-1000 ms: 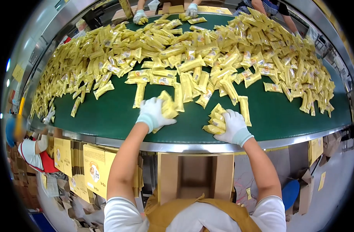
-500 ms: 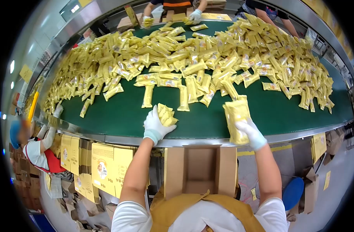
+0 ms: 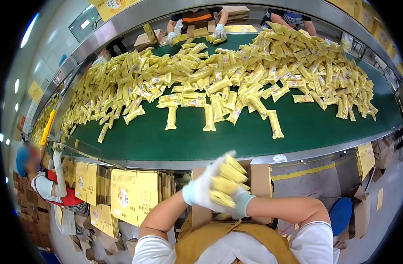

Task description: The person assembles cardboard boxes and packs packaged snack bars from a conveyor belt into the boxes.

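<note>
Both gloved hands are together over an open cardboard box at the belt's near edge. My left hand is closed round several yellow wrapped packets, their ends pointing right. Just below and behind them is my right hand, partly hidden by the packets and low in the box opening; its fingers and whatever they hold cannot be made out. A bit of yellow wrapper shows inside the box, under the hands. A large heap of the same packets lies on the green belt.
A metal rail runs along the belt's near side. Flat yellow cartons are stacked at left. One person works at far left, two more across the belt. A blue stool stands at right.
Both hands have moved from the belt toward me, to the box, and come together. The packets came along in my left hand. The view has shifted, and a yellow packet now shows inside the box.
</note>
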